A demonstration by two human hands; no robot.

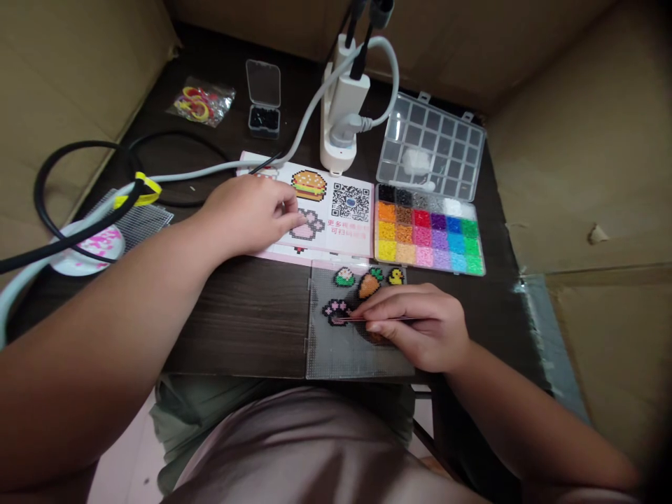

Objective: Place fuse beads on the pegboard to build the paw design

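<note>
My right hand (428,325) is closed in a pinch on thin tweezers (391,319). Their tip reaches the pink-and-black bead paw (337,312) on the clear pegboard (336,357). Around the paw, the board bears a carrot (370,283), a yellow duck (395,276) and a green-and-white bead figure (345,276); a brown one is partly hidden under my right hand. My left hand (252,213) lies on the printed pattern sheet (320,241), fingers loosely curled, thumb and forefinger apart with nothing between them. Its thumb tip touches the printed pink paw (309,225).
An open bead box (428,231) sorted by colour stands right of the sheet. Behind are a white power strip (341,133), a small box of black beads (264,120) and a bag (202,103). Cables (94,147) cross the left, over a white dish (89,255). Cardboard walls surround the table.
</note>
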